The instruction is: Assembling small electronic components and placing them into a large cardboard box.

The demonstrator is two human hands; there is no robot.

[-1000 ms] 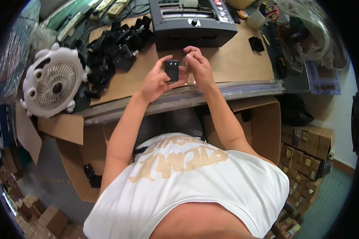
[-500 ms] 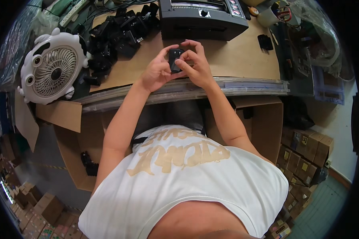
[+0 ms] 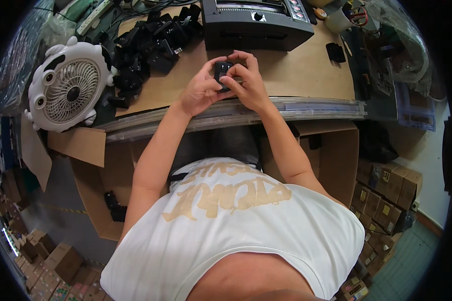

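Observation:
Between my two hands, over the front of the tan work surface, is a small black power adapter (image 3: 223, 69). Its flat face with two metal prongs points up. My left hand (image 3: 202, 90) grips its left side, with the thumb near the lower edge and the forefinger along the top. My right hand (image 3: 247, 83) closes on its right side, thumb and bent forefinger pressed against the face. A heap of similar black adapters (image 3: 158, 40) lies to the left of my hands. Another black adapter (image 3: 335, 52) rests alone on the right.
A dark grey machine (image 3: 258, 37) with a knob and buttons stands just beyond my hands. To the left is a white animal-shaped fan (image 3: 70, 90). Open cardboard boxes (image 3: 339, 150) sit below the table's front edge (image 3: 311, 108). A white cup (image 3: 339, 21) holds tools at the back right.
My left thumb has shifted slightly onto the adapter's lower left. Both hands otherwise keep nearly the same place, and the whole view has drifted a little.

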